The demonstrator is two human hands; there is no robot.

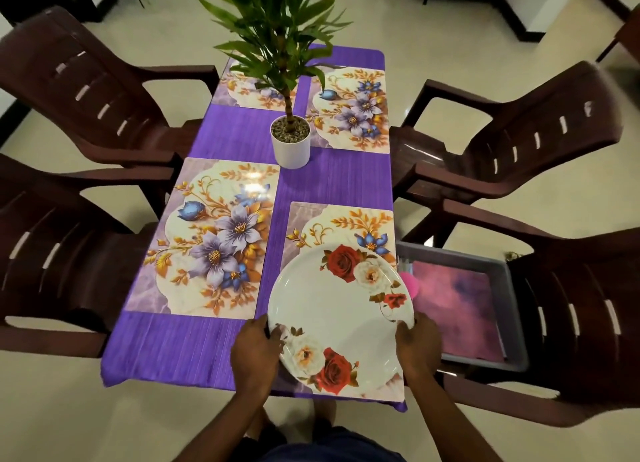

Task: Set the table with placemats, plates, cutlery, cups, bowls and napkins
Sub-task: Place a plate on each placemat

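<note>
Bright, placemat [254, 184] glare, fisheye edges

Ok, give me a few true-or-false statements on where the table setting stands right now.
1. Both hands hold the rose-patterned plate: left hand, right hand. True.
2. Only two floral placemats are laid. False: four are, including the near-left placemat.
3. The plate is over the near-right placemat. True.
4. Cups already stand on the purple tablecloth. False: none are visible.
5. The potted plant sits at the table's near edge. False: it stands mid-table, between the placemats.
</note>
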